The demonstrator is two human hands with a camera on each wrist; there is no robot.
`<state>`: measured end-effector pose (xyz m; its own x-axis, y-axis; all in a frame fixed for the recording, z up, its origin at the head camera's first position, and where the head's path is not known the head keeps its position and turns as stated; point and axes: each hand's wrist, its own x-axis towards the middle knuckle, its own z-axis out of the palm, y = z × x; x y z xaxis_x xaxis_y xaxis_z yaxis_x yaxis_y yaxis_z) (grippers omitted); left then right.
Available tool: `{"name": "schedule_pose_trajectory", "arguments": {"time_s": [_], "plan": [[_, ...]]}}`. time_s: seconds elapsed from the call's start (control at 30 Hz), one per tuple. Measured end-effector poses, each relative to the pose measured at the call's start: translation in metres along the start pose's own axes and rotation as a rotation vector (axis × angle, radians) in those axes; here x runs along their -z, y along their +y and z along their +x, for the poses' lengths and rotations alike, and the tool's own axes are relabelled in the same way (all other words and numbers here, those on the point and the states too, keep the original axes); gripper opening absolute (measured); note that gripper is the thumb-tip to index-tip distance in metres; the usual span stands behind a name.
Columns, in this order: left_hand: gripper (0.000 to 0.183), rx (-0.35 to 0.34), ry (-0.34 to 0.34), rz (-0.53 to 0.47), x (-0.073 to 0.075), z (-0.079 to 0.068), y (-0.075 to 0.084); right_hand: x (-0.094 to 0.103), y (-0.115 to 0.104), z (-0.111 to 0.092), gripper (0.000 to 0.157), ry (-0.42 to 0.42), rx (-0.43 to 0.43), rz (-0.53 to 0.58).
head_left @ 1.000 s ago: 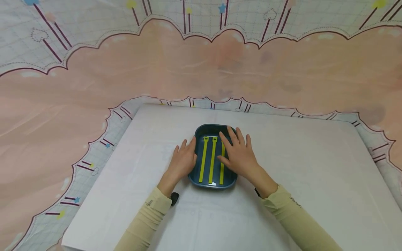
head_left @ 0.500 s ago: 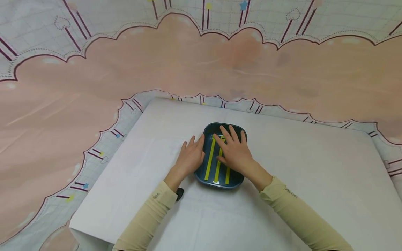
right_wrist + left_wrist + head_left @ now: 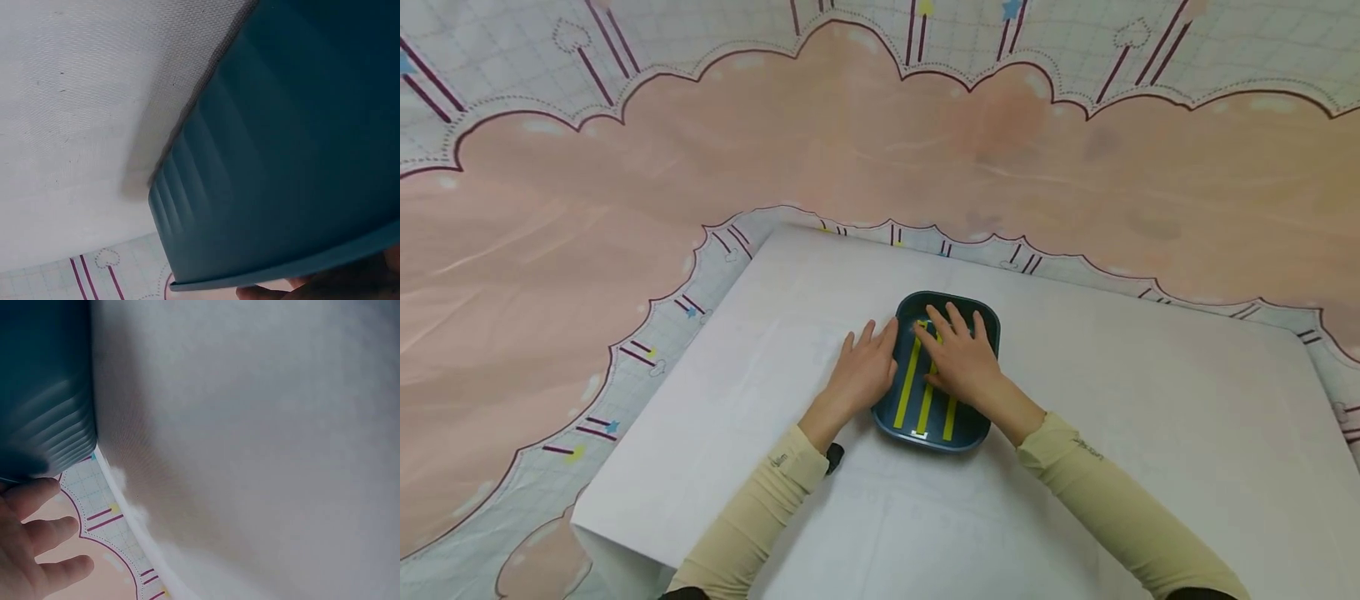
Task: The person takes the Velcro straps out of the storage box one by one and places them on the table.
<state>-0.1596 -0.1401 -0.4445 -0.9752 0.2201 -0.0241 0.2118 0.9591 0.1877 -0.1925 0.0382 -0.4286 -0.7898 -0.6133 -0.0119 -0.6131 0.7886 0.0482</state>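
A dark blue rectangular tray [image 3: 934, 447] with rounded corners sits on the white table in the head view. Inside lie three flat yellow-green straps [image 3: 908, 383] side by side, with slotted heads at the far end. My left hand [image 3: 867, 371] rests along the tray's left side, fingers extended. Above the straps, my right hand [image 3: 964, 360] is spread, its index fingertip at the left strap's head; whether it touches cannot be told. It hides much of the middle and right straps. The left wrist view has the tray's ribbed outer wall [image 3: 44, 394] beside the fingers [image 3: 53, 534].
The white-covered table [image 3: 1150, 417] extends around the tray, with its left edge and front left corner in view. Behind and to the left hangs patterned pink and white cloth [image 3: 700, 167]. A black wrist device [image 3: 834, 457] shows under the left wrist.
My right hand has moved left across the tray, from the right strap toward the left one. My left hand stays at the tray's side. The head view has shifted and tilted slightly.
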Motion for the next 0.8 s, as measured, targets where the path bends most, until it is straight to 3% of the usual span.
{"name": "schedule_pose_trajectory", "arguments": {"time_s": [0.4, 0.8], "plan": [[0.060, -0.009, 0.007, 0.010, 0.000, -0.004, -0.001, -0.013, -0.008, 0.013, 0.068, -0.058, 0.037, -0.045], [0.061, -0.014, 0.009, 0.015, 0.001, -0.007, -0.003, -0.016, -0.015, 0.020, 0.038, 0.031, 0.126, -0.105]]}}
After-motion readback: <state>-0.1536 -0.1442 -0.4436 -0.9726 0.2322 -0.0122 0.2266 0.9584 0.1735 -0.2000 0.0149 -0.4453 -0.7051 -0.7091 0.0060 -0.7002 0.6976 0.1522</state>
